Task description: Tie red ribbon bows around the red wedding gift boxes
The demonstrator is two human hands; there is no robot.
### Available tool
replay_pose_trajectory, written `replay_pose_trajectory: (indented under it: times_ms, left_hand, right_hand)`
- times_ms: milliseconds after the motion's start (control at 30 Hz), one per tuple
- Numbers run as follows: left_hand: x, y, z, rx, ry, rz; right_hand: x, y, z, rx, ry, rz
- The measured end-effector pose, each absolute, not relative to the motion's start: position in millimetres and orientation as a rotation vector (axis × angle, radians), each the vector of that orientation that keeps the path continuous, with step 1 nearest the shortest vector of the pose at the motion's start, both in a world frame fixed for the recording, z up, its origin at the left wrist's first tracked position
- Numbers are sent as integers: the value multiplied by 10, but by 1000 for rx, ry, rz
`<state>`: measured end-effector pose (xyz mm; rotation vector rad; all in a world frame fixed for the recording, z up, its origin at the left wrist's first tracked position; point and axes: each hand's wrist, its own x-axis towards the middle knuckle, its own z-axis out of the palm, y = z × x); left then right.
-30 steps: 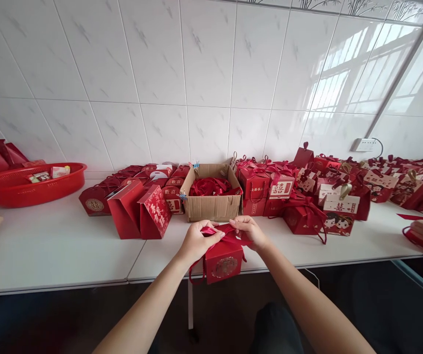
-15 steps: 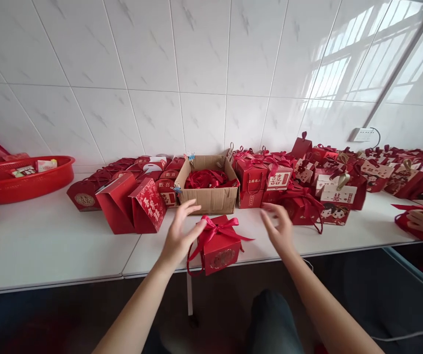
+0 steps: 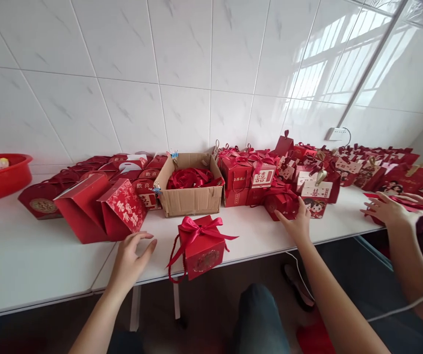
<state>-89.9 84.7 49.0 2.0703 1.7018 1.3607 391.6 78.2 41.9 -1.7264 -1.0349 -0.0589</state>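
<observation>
A red gift box with a pink-red satin bow and a cord handle stands at the table's front edge, with neither of my hands on it. To its left is my left hand, open and empty, fingers loosely curved, just in front of a red patterned gift bag. My right hand reaches to another red gift box with a ribbon. Its thumb is at the box's front and its fingers are apart at the right side; whether they press on it I cannot tell.
A cardboard box of red ribbon stands behind the bowed box. Rows of red gift boxes line the wall to the right. A red plastic basket is at far left. Another person's hands work at a red box on the right.
My hands have moved apart from the bowed box, the left hand leftward and the right hand to the ribboned box at right. The view has turned right. The bowed box remains on the table.
</observation>
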Motion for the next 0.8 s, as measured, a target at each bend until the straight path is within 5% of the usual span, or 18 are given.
replay_pose_trajectory:
  times_ms: [433, 800]
  left_hand:
    - [-919, 866, 513, 2033, 1738, 1332]
    - [-905, 839, 545, 1940, 1743, 1315]
  right_hand:
    - [4091, 813, 1183, -1399, -963, -569]
    - [4284, 1337, 1201, -1712, -1445, -98]
